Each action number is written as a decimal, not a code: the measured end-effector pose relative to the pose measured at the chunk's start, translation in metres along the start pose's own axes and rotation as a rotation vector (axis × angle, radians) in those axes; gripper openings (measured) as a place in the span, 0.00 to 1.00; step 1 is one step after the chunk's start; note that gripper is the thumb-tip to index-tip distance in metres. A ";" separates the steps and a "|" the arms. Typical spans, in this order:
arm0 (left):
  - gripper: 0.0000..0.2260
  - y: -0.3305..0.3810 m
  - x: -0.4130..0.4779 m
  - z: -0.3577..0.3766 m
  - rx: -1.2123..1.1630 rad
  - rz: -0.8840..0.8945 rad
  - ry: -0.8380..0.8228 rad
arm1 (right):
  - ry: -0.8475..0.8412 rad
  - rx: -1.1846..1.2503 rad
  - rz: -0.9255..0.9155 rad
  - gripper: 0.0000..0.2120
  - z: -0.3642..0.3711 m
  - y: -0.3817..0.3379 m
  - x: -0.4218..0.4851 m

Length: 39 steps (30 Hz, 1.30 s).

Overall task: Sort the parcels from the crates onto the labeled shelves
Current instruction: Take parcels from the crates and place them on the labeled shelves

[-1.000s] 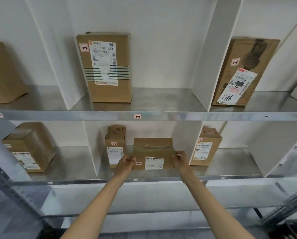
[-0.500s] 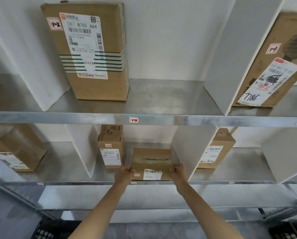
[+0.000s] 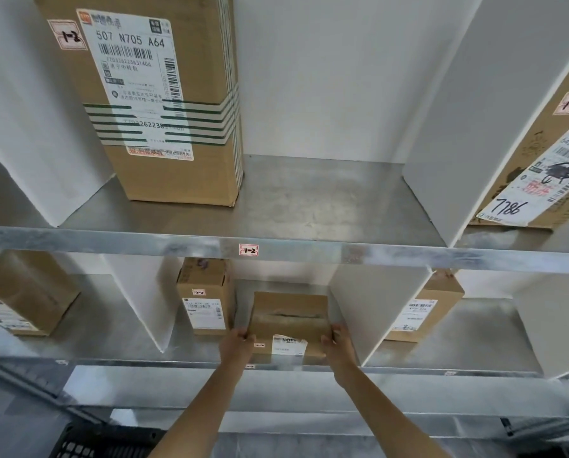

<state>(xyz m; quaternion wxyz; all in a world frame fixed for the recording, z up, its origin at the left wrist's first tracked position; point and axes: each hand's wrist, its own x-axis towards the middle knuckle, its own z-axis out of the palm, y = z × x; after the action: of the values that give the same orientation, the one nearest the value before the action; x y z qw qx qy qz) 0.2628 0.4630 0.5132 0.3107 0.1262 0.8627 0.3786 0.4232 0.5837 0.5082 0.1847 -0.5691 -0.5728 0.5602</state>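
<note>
Cardboard parcel (image 3: 289,320) sat on the lower shelf (image 3: 441,345) beside a taller box (image 3: 205,300), left hand (image 3: 236,347) and right hand (image 3: 339,347) clasping its front corners, fingers curled.

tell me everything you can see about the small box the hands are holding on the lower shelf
The small flat brown cardboard box lies on the lower metal shelf, right of an upright carton. Its top shows a taped seam; its front carries a white shipping label and a small pink tag. The left hand and right hand grip its front corners.
</note>
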 end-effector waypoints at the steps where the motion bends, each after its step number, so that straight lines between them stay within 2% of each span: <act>1: 0.04 0.002 0.000 0.000 0.003 -0.001 0.000 | 0.001 -0.007 -0.001 0.09 0.000 -0.002 0.000; 7: 0.03 0.010 0.008 0.003 -0.019 -0.019 0.000 | 0.000 -0.053 -0.024 0.08 0.002 -0.011 0.007; 13: 0.08 0.014 0.016 0.005 -0.067 -0.054 0.025 | 0.007 -0.096 -0.038 0.09 0.002 -0.017 0.013; 19: 0.10 0.019 0.008 0.004 -0.027 0.005 0.025 | 0.011 -0.145 -0.050 0.08 0.000 -0.018 0.013; 24: 0.12 0.025 -0.006 0.000 -0.060 -0.003 -0.003 | 0.041 -0.170 -0.067 0.22 -0.002 -0.019 0.005; 28: 0.13 0.035 -0.025 -0.009 -0.091 0.054 -0.008 | 0.044 -0.185 -0.106 0.24 -0.005 -0.022 -0.006; 33: 0.24 0.046 -0.051 -0.022 -0.123 0.157 0.005 | 0.027 -0.222 -0.204 0.23 -0.013 -0.033 -0.027; 36: 0.23 0.052 -0.070 -0.032 -0.131 0.250 -0.005 | 0.019 -0.183 -0.288 0.24 -0.017 -0.041 -0.047; 39: 0.22 0.056 -0.086 -0.041 -0.112 0.348 -0.002 | 0.019 -0.084 -0.313 0.29 -0.017 -0.051 -0.062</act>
<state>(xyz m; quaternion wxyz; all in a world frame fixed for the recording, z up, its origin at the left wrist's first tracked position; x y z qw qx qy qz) 0.3028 0.4382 0.6135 0.2480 0.2564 0.8051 0.4738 0.4324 0.5517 0.5827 0.2509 -0.4854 -0.6757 0.4949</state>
